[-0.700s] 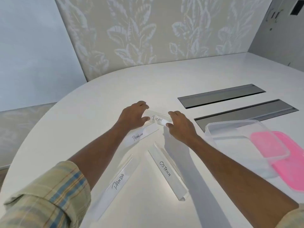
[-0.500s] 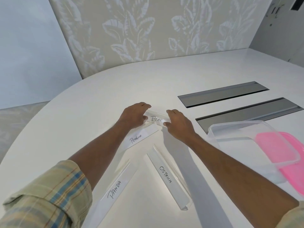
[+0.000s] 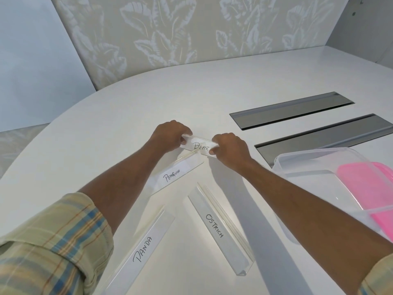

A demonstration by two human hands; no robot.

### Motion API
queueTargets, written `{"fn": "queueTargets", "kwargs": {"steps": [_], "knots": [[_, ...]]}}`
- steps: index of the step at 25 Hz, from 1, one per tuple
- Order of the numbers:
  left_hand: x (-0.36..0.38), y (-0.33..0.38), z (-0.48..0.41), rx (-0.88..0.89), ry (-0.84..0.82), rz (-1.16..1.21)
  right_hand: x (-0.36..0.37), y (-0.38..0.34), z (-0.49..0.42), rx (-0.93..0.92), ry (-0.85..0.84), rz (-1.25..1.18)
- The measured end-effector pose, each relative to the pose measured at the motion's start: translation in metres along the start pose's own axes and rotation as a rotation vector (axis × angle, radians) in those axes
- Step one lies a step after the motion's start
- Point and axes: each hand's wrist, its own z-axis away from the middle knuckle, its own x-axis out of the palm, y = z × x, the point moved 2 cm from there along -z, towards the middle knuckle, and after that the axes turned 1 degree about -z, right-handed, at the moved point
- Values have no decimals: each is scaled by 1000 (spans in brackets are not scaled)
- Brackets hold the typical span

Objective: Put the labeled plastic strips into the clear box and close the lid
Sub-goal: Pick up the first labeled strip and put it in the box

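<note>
Both hands grip a clear plastic strip labeled BEAR point(image 3: 200, 146), raised slightly off the white table. My left hand point(image 3: 170, 135) pinches its left end and my right hand point(image 3: 230, 149) its right end. Nearer to me lie three more clear strips flat on the table: PENGUIN point(image 3: 173, 174) partly under my left forearm, OSTRICH point(image 3: 214, 228) in the middle, and PANDA point(image 3: 143, 249) at the lower left. The open clear box point(image 3: 302, 158) stands to the right of my right arm. Its pink lid point(image 3: 374, 188) shows through and beyond the box's far side.
Two dark rectangular slots point(image 3: 291, 110) are set into the table point(image 3: 148, 99) behind the box. A leaf-patterned wall panel rises past the table's curved far edge.
The BEAR strip has tilted up so its label faces me more, with both hands holding its ends. The view has shifted slightly closer.
</note>
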Motion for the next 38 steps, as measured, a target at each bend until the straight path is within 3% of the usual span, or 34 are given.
{"fn": "queueTargets", "kwargs": {"steps": [9,17,22,28,38], "knots": [[-44,20,24,15,74,-5,-51,-6,14,-19,22,-31],[-104,79,57,20,107,20,-129,16,50,-75,58,-44],[-127,140,73,-4,176,40,-177,53,81,-87,101,8],[-134,215,82,26,183,16,-217,114,117,-35,34,-41],[-101,322,59,76,144,39,-241,222,147,-6,-29,-109]]}}
